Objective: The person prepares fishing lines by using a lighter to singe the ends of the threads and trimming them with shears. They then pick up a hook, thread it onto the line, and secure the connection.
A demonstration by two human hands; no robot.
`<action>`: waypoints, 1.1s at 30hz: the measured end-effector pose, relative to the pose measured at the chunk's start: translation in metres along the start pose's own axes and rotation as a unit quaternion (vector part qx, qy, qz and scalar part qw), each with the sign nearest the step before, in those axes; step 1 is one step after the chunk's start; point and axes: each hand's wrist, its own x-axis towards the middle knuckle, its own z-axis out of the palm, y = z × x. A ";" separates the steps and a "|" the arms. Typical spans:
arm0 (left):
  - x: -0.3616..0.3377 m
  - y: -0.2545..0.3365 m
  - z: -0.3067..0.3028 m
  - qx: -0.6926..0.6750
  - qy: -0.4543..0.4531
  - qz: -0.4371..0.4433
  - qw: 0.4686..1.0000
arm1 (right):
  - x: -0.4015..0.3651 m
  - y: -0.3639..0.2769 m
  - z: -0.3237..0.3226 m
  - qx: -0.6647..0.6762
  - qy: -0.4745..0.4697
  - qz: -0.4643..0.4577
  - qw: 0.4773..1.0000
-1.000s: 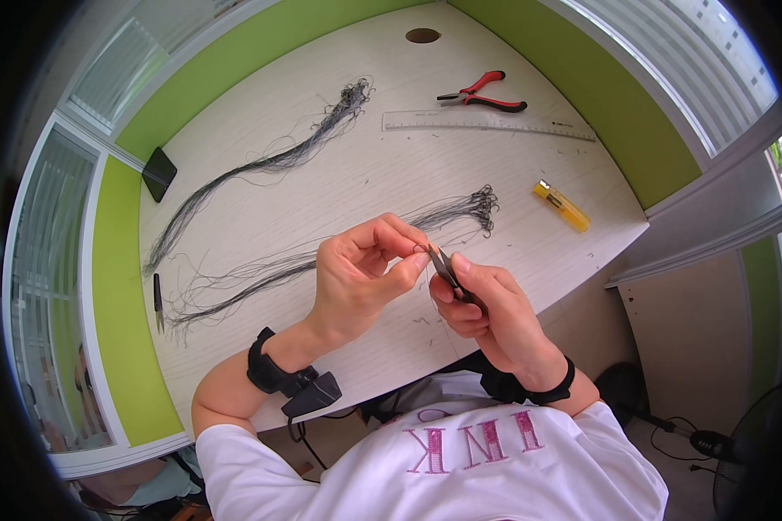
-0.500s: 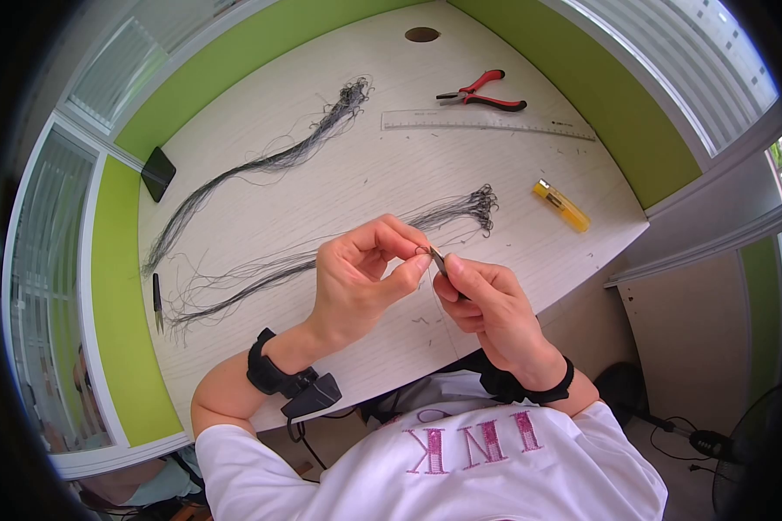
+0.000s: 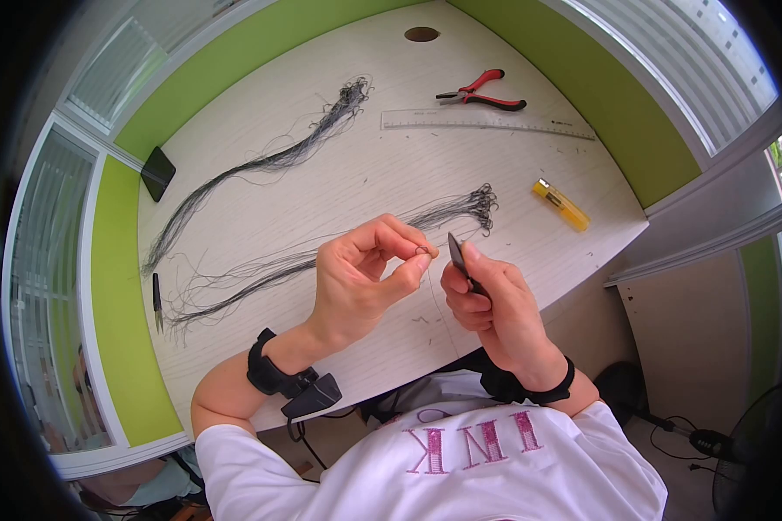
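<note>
My left hand [image 3: 356,273] is closed in a pinch on a small dark hook [image 3: 422,250] with a thin line hanging from it. My right hand [image 3: 500,308] holds a dark pointed tool [image 3: 457,256], tip upward, just right of the hook and apart from it; its grip is partly hidden by the fingers. Behind my left hand lies a bundle of dark lines [image 3: 278,273], with a cluster of hooks [image 3: 483,207] at its right end. A second bundle of hooked lines [image 3: 274,162] lies farther back on the table.
Red-handled pliers [image 3: 487,91] lie behind a clear ruler [image 3: 487,122]. A yellow lighter [image 3: 561,205] is at the right. Small dark-handled scissors or tweezers [image 3: 157,304] and a black flat object [image 3: 157,174] are at the left. Green panels [image 3: 573,95] border the table.
My right hand has moved slightly right, and the dark tool has come away from the hook and turned more upright. My left hand has hardly moved.
</note>
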 end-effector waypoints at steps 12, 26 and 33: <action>0.000 0.004 0.004 -0.014 0.000 -0.022 1.000 | -0.001 0.005 -0.005 -0.158 0.061 -0.223 0.960; -0.001 0.006 0.004 -0.051 -0.027 -0.031 0.998 | -0.002 -0.001 -0.005 -0.154 0.029 -0.167 0.973; 0.000 0.003 0.003 -0.007 -0.018 0.016 1.000 | -0.001 -0.004 0.006 -0.171 0.077 -0.229 0.955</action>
